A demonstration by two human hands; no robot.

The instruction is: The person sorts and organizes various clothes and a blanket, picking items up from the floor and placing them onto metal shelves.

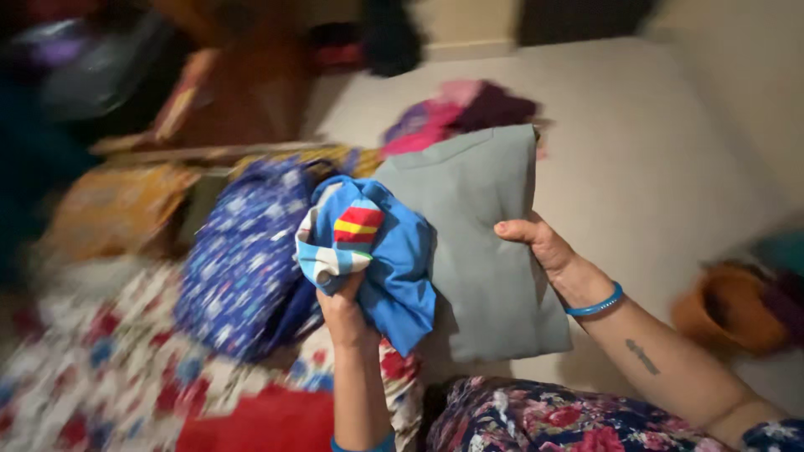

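While we are kneeling over the floral bedspread (92, 377), we are taking the grey folded cloth (477, 243) as our landmark; it is lying flat on the pale mattress (670, 151). Left of it, the dark blue printed garment (239, 259) is sitting in a heap. Behind it, a pink and purple clothes pile (456, 113) is waiting. Our right hand (544, 243) is pinching the grey cloth's right edge, thumb on top. Our left hand (343, 310) is clenching the bunched blue shirt with a red and yellow patch (385, 251), lifted just left of the landmark. We judge that a firmer, flatter grip would be helping here.
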